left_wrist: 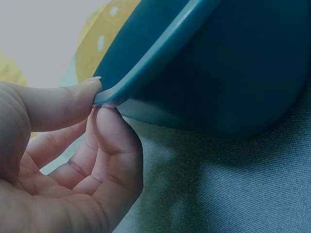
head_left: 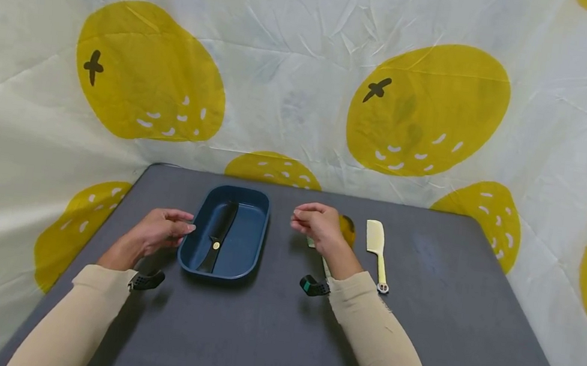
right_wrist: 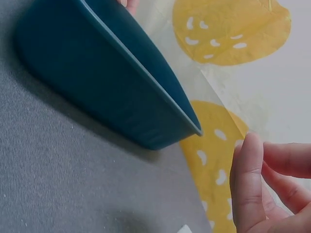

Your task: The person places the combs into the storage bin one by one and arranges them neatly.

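Note:
A dark blue rectangular tub [head_left: 248,244] stands on the table, with a black comb [head_left: 223,223] lying lengthwise inside it. At the tub's left side, my left hand [head_left: 157,230] pinches the rim between thumb and fingers, which the left wrist view shows close up at the tub's rim [left_wrist: 146,60]. My right hand [head_left: 321,225] hovers to the right of the tub, apart from it. Its fingers [right_wrist: 250,179] are fairly straight and hold nothing. Partly hidden behind that hand are a brown-and-amber rounded thing [head_left: 346,230] and a pale comb [head_left: 311,243].
Right of my right hand, a cream comb [head_left: 375,239] lies on the grey tabletop [head_left: 253,341], its handle toward me. A white cloth [head_left: 291,104] printed with yellow fruit hangs behind the table. Each wrist wears a black strap [head_left: 149,280].

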{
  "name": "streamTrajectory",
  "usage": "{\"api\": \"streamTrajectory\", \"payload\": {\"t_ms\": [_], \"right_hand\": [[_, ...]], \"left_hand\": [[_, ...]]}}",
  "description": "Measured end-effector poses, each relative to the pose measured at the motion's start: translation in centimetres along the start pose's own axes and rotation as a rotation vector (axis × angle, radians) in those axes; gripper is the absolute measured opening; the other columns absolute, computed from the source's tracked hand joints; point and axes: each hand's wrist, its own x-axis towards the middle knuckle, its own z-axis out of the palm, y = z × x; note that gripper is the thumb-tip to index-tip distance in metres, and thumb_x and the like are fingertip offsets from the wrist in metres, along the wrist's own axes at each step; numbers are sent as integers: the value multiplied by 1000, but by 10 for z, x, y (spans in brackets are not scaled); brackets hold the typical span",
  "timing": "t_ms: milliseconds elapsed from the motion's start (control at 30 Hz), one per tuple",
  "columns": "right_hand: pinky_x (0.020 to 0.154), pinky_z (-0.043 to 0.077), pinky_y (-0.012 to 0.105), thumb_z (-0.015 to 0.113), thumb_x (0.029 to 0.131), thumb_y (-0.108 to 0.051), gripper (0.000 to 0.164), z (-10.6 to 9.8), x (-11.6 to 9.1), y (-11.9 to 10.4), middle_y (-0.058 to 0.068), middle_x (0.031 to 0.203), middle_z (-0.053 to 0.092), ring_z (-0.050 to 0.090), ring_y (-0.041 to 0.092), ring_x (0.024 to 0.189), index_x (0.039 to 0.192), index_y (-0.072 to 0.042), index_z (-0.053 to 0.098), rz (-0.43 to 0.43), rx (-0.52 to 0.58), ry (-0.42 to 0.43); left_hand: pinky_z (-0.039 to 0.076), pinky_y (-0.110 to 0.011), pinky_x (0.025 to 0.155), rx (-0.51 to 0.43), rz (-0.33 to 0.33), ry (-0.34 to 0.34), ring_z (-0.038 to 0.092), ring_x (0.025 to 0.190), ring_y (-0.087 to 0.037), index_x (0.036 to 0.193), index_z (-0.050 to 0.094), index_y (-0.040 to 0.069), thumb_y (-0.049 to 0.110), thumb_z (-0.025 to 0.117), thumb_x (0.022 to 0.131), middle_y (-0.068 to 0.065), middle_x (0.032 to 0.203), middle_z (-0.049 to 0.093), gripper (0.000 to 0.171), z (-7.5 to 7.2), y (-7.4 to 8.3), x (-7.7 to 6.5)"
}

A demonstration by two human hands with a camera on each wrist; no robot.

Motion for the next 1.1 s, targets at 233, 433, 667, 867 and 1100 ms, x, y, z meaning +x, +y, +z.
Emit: {"api": "streamTrajectory", "payload": {"t_ms": [233, 433, 667, 867, 1100], "right_hand": [[69, 62, 25, 72, 96, -2, 28, -7, -1, -4, 4, 84, 72, 73, 14, 74, 122, 7, 66, 6, 5, -3], [71, 63, 26, 73, 95, -2, 25, -15, 1, -4, 4, 85, 73, 74, 14, 75, 119, 4, 69, 22, -6, 18], [71, 63, 25, 72, 96, -1, 31, -23, 1, 0, 4, 86, 74, 74, 13, 75, 125, 7, 66, 41, 5, 43], [71, 62, 24, 69, 97, -2, 40, -31, 1, 3, 1, 84, 73, 72, 12, 73, 134, 10, 60, 40, -2, 37], [70, 62, 23, 70, 96, -1, 36, -42, 5, 5, 0, 83, 73, 72, 11, 73, 131, 8, 63, 40, -4, 58]], "left_hand": [[57, -26, 73, -22, 3, -12, 63, 81, -9, 146, 49, -7, 15, 72, 99, 8, 96, 72, 56, -3, 2, 1], [57, -26, 74, -6, 4, -18, 63, 82, -9, 146, 48, -7, 14, 71, 99, 5, 100, 73, 57, -2, 2, 2], [57, -27, 74, -12, -8, -3, 62, 81, -10, 146, 50, -5, 15, 71, 99, 5, 100, 72, 55, -2, -1, 2], [58, -26, 75, -4, -17, 4, 62, 82, -10, 146, 51, -4, 16, 72, 99, 4, 102, 72, 55, -3, -3, 4], [57, -26, 78, 18, -14, -5, 63, 84, -10, 147, 50, -3, 15, 70, 100, 4, 104, 71, 54, -3, -3, 6]]}}
